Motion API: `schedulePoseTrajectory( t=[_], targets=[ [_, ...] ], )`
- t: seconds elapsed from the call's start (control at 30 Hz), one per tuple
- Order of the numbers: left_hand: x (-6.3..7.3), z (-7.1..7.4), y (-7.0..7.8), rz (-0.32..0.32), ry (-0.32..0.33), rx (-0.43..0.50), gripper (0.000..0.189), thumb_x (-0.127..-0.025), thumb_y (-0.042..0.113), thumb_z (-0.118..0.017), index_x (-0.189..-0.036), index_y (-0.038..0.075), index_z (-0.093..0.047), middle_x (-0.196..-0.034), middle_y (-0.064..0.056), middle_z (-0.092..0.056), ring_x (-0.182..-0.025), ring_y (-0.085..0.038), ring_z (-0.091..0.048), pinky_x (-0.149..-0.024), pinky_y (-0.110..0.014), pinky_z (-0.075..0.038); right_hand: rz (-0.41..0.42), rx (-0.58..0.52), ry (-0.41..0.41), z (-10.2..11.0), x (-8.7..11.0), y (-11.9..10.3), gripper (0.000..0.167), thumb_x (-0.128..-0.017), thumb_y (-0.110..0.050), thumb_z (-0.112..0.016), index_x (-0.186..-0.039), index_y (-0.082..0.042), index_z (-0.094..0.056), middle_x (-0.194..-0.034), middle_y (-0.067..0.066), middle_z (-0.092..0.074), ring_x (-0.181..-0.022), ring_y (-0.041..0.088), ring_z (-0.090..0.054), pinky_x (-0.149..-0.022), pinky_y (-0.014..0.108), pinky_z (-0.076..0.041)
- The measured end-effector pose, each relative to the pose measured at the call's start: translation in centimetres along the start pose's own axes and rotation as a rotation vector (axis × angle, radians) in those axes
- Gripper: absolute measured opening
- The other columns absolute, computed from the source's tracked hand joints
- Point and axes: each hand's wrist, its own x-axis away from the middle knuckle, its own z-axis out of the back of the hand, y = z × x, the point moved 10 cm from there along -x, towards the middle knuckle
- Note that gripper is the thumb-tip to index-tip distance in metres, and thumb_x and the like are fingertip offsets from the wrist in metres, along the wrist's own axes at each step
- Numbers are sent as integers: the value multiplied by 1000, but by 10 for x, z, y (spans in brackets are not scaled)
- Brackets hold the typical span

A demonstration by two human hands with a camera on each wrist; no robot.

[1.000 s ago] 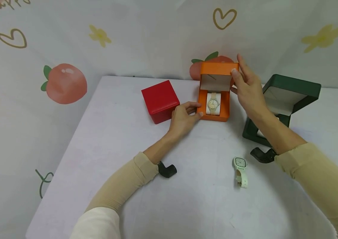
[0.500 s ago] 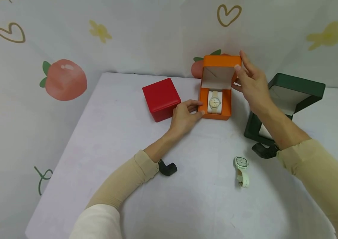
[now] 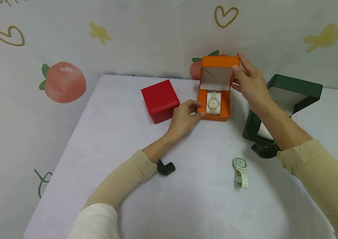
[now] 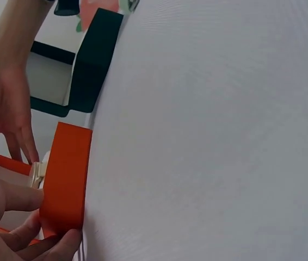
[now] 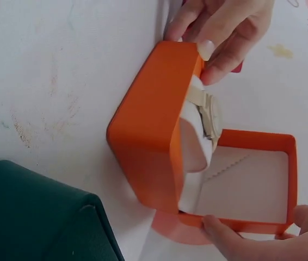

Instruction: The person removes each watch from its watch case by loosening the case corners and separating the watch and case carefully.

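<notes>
Left fingers point(image 3: 193, 103) grip the orange box point(image 3: 215, 118), right fingers point(image 3: 244, 63) its lid point(image 3: 220, 61); if these slip, the lid could drop toward the watch point(image 3: 213, 103) between.

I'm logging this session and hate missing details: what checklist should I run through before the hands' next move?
1. Round-faced, cream-strapped wristwatch on its white cushion: ok, wrapped around it.
2. Open orange square-cornered box steadied: ok, left hand pinches its front left corner.
3. Orange lid held: ok, right hand grips its right edge.
4. Red cube-shaped box apart from the orange box: ok.
5. Pale green, square-faced wristwatch boxed: not ok, lying on the white tabletop.
6. Dark green open box holding a watch: cannot tell, right forearm partly covers it.
</notes>
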Motion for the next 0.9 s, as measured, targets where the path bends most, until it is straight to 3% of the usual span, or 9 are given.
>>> schedulePoseTrajectory(
  t=[0.2, 0.43, 0.57, 0.9],
  targets=[
    [1, 0, 6, -19, -43, -92, 28, -94, 15, -69, -120, 10, -65, -118, -2, -69, -111, -15, -64, -93, -23, -52, 18, 132, -5, -6, 6, -1, 67, -103, -38, -49, -156, -46, -10, -165, -8, -10, -147, 19, -28, -116, 38, -30],
    [1, 3, 17, -47, -50, -235, 24, -94, 17, -68, -117, 10, -67, -107, -2, -70, -97, -14, -64, -82, -22, -54, 31, 252, 5, -9, 15, 1, 73, -103, -34, -52, -157, -44, -3, -166, -8, -5, -149, 31, -24, -116, 41, -31],
    [1, 4, 25, -90, -43, -306, 24, -93, 16, -67, -116, 8, -70, -99, -2, -67, -87, -15, -58, -73, -23, -51, 41, 286, -3, -8, 18, 2, 76, -103, -28, -53, -157, -43, -2, -166, -7, -7, -147, 33, -28, -115, 45, -32],
    [0, 8, 42, -226, 0, -432, 27, -90, 9, -69, -116, 2, -71, -108, -6, -70, -90, -16, -60, -75, -22, -53, 13, 346, -47, -11, 28, 13, 80, -102, -27, -56, -157, -43, -1, -165, 4, -15, -142, 34, -37, -113, 50, -35]
  ],
)
